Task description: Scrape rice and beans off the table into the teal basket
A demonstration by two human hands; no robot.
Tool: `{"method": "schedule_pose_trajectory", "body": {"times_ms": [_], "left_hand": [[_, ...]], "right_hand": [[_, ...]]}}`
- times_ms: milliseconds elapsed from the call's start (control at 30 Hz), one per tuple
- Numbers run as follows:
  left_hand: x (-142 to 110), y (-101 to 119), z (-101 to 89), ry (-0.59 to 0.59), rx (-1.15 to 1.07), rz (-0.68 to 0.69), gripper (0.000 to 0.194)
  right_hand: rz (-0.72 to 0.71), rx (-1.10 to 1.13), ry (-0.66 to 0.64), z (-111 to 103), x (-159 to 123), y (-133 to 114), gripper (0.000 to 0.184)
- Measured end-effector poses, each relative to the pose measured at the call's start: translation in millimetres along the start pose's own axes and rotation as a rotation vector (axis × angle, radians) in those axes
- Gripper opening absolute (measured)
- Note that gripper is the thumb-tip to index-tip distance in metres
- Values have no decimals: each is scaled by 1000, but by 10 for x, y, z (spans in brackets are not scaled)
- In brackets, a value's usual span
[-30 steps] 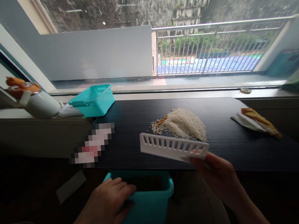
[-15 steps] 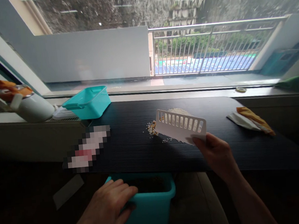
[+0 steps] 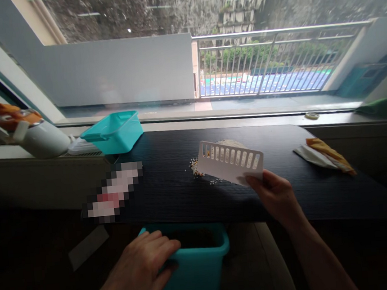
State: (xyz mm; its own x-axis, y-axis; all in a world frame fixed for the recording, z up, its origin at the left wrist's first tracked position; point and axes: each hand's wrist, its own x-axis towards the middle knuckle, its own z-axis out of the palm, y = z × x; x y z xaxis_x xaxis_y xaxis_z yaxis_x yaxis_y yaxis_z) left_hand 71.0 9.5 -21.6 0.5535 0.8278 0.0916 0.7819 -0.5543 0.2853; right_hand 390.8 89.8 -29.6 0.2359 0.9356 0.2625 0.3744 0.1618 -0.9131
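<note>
A white plastic panel (image 3: pixel 229 164) with a row of slots along its upper edge is pinched by its lower right corner in my right hand (image 3: pixel 275 194). It is tilted over the dark table, partly hiding a pale, powdery-looking heap (image 3: pixel 233 143) behind it. Small white and yellowish grains (image 3: pixel 195 167) lie scattered at its left end, with more white bits below it. My left hand (image 3: pixel 149 257) grips the rim of a teal plastic bin (image 3: pixel 198 271) just below the table's near edge. The bin holds dark contents that I cannot make out.
An empty-looking teal basket (image 3: pixel 120 135) stands at the table's back left, near a grey pot (image 3: pixel 45 139). A blurred-out flat item (image 3: pixel 114 192) lies at left on the black table (image 3: pixel 174 196). A yellow and white packet (image 3: pixel 326 156) lies at right.
My right hand has shifted slightly left with the slotted panel. The teal bin and my left hand have moved a little to the right.
</note>
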Motion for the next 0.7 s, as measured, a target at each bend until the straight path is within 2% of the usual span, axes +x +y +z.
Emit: {"method": "schedule_pose_trajectory", "body": {"times_ms": [133,233,333,500,600,700], "left_hand": [[34,3,-9,-4,-4,8,31],[43,7,-16,18,-2,21,32],[36,13,-20,37,-14,28,32],[-21,-10,21,68,-23,42,34],[-76,-14,51,103,-11,58,37],[-106,22,61,89,-13,29,37]], "right_hand": [[-1,29,31,28,33,-9,27],[7,57,-4,35,29,-11,26],[14,104,-24,-2,-52,-49,25],[58,157,39,-78,-178,-129,24],[76,143,38,-80,-177,-133,26],[83,83,20,-86,-192,-129,25]]}}
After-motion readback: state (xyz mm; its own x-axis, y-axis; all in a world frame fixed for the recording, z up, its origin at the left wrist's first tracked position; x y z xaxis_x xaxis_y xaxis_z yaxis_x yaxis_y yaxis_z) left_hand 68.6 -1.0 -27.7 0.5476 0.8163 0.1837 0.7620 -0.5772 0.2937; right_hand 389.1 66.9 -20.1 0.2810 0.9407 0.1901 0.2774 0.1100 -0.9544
